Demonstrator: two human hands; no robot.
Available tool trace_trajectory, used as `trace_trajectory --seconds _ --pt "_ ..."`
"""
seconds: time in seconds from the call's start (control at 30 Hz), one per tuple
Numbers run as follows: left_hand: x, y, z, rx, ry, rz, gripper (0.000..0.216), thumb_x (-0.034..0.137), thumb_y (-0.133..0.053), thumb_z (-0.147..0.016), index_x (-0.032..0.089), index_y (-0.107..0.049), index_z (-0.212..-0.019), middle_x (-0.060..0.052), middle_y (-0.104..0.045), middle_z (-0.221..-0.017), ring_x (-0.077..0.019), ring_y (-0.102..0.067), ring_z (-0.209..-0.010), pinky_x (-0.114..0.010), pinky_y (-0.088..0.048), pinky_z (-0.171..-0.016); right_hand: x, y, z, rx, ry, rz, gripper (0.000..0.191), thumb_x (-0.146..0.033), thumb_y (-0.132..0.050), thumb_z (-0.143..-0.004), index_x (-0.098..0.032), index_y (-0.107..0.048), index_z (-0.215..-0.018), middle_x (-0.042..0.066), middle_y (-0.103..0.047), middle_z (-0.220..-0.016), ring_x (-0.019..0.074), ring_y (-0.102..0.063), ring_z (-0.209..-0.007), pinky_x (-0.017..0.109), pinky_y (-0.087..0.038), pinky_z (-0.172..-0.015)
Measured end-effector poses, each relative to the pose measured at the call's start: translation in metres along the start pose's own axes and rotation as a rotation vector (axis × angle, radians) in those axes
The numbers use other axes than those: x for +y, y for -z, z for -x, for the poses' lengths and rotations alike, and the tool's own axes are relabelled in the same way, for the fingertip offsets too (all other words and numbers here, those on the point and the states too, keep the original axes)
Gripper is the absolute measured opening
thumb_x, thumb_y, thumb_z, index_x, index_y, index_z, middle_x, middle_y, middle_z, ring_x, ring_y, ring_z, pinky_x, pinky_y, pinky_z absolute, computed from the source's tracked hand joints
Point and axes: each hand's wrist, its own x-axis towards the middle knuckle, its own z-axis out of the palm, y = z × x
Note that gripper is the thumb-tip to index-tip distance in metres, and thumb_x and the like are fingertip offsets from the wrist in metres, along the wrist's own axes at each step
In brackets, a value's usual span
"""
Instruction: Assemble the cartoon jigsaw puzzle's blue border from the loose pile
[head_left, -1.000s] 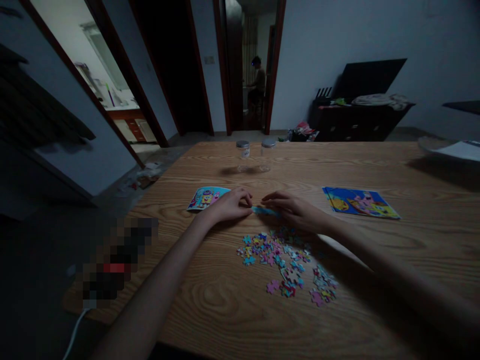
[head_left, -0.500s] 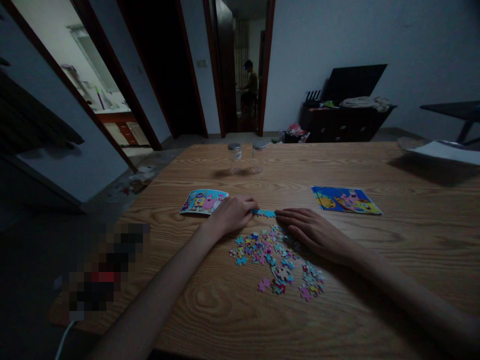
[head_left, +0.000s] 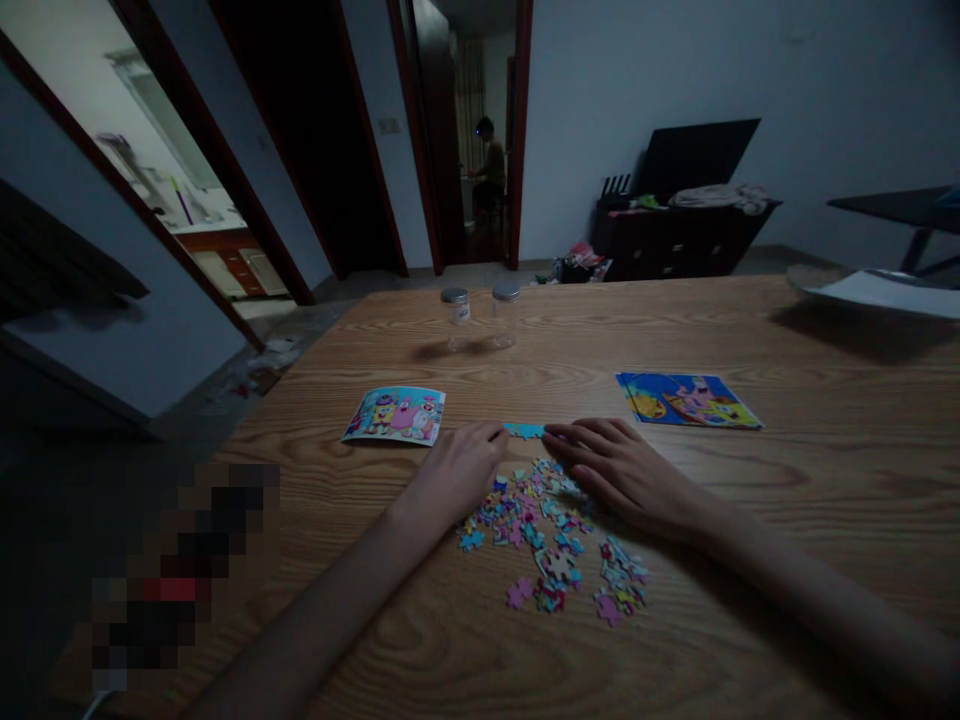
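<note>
The left hand (head_left: 471, 462) is positioned palm down with the fingers bent and drawn together. Its fingertips meet at the left end of a strip of light-blue jigsaw puzzle pieces (head_left: 524, 431). The view does not show whether the fingertips grip the strip or only rest against it.

The right hand (head_left: 626, 468) is open and nearly flat, palm down. Its fingers are extended, lie close together and point toward the left hand. The fingertips touch the right end of the strip and cover part of it; no grip is visible. The thumb lies lower, toward the loose jigsaw puzzle pieces (head_left: 559, 565).

The strip lies on the wooden table (head_left: 750, 590), between the 2 hands, with its middle section exposed. The loose pieces form a scattered group directly below the strip, on the near side. The left hand borders the upper left of this group; the right hand overhangs its upper right and hides some pieces.

A curved SpongeBob picture card (head_left: 397, 416) lies beyond the left hand, to its left. A blue-and-yellow picture card (head_left: 690, 400) lies beyond the right hand, with a 2nd edge visible along its left side. Farther back, 2 clear jars (head_left: 505, 322) with metallic lids stand upright, side by side.
</note>
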Motion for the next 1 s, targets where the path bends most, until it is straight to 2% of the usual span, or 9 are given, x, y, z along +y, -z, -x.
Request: trace_trajectory --seconds 0.17,0.37,0.53,0.73,0.83,0.9,1.0 --pt "0.002 -0.003 0.002 0.001 -0.012 -0.039 0.036 0.005 -0.050 -0.097 0.014 -0.064 -0.129 -0.016 -0.068 -0.133 -0.0311 -0.068 -0.114 -0.042 -0.057 -0.093 -0.003 -0.004 0.000 0.027 -0.082 -0.042 0.048 -0.040 -0.038 -0.112 -0.029 -0.048 -0.157 0.006 -0.055 -0.157 0.0313 -0.052 -0.136 0.055 -0.040 -0.112" --pt "-0.023 0.001 -0.003 0.039 -0.060 0.050 0.048 0.003 -0.050 -0.096 0.019 -0.057 -0.140 -0.011 -0.066 -0.139 -0.0279 -0.067 -0.119 -0.041 -0.055 -0.100 -0.007 0.007 0.003 0.020 -0.046 -0.099 0.050 -0.037 -0.040 -0.112 -0.033 -0.039 -0.162 0.004 -0.047 -0.163 0.0317 -0.047 -0.142 0.056 -0.040 -0.115" --pt "-0.027 0.010 -0.001 0.114 -0.057 0.189 0.043 0.003 -0.051 -0.096 0.020 -0.061 -0.133 -0.009 -0.071 -0.130 -0.0255 -0.068 -0.117 -0.041 -0.053 -0.103 -0.012 0.011 0.002 0.057 0.052 -0.122 0.044 -0.025 -0.046 -0.107 -0.028 -0.054 -0.150 0.011 -0.065 -0.142 0.0304 -0.059 -0.122 0.051 -0.051 -0.102" --pt "-0.012 0.011 0.027 0.133 -0.021 0.362 0.023 0.020 -0.049 -0.107 0.022 -0.066 -0.123 -0.007 -0.073 -0.123 -0.0240 -0.069 -0.113 -0.043 -0.054 -0.102 -0.024 0.009 -0.002 0.018 0.117 -0.116 0.039 -0.029 -0.049 -0.108 -0.027 -0.058 -0.146 0.010 -0.066 -0.138 0.0288 -0.060 -0.120 0.051 -0.051 -0.102" --pt "-0.011 0.010 0.047 0.134 -0.005 0.435 0.025 0.025 -0.049 -0.109 0.025 -0.066 -0.126 -0.006 -0.071 -0.129 -0.0224 -0.066 -0.120 -0.043 -0.053 -0.106 -0.029 0.009 -0.003 0.026 0.125 -0.116 0.038 -0.029 -0.047 -0.108 -0.027 -0.059 -0.145 0.010 -0.067 -0.134 0.0286 -0.060 -0.117 0.051 -0.051 -0.101" --pt "-0.011 0.007 0.058 0.126 0.003 0.462 0.026 0.030 -0.057 -0.106 0.028 -0.065 -0.131 -0.006 -0.068 -0.134 -0.0233 -0.063 -0.125 -0.045 -0.051 -0.110 -0.032 0.009 -0.004 0.028 0.139 -0.141 0.038 -0.027 -0.048 -0.108 -0.027 -0.060 -0.144 0.010 -0.068 -0.131 0.0279 -0.061 -0.115 0.049 -0.052 -0.099" --pt "-0.006 0.000 0.065 0.126 -0.005 0.491 0.040 0.039 -0.067 -0.101 0.031 -0.062 -0.139 -0.007 -0.062 -0.145 -0.0259 -0.055 -0.136 -0.049 -0.046 -0.117 -0.034 0.011 -0.004 0.033 0.169 -0.167 0.037 -0.026 -0.049 -0.107 -0.026 -0.063 -0.141 0.011 -0.069 -0.125 0.0270 -0.061 -0.110 0.046 -0.053 -0.094"
